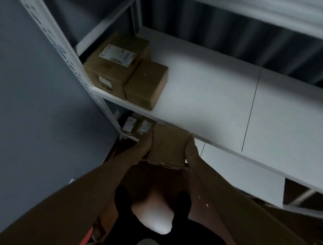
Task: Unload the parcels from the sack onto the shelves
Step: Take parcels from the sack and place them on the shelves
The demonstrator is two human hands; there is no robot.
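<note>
At six o'clock, closest to me, I see dark trouser legs and shoes over a pale patch of floor, with something red at seven o'clock that I can't identify. No sack is clearly visible, so I won't guess where it sits.

Just past that, near the frame's centre and slightly toward six, both of my hands are on a small cardboard box (168,147) with handwriting on its top. My left hand (142,149) is wrapped round its left side and my right hand (191,151) clasps the right side; both are closed on it, holding it in the air just beside the front edge of the middle shelf (204,98).

Under that shelf, at about nine o'clock from the box, labelled parcels (138,126) sit on a lower shelf, partly hidden.

Farther off, at eleven o'clock, two brown boxes (126,69) stand touching each other in the middle shelf's left corner against the white upright post (71,50).

My worry is that the box is level with the shelf lip, so a low approach could catch the edge and knock it loose. The blur and dim light make depth hard to judge too.
</note>
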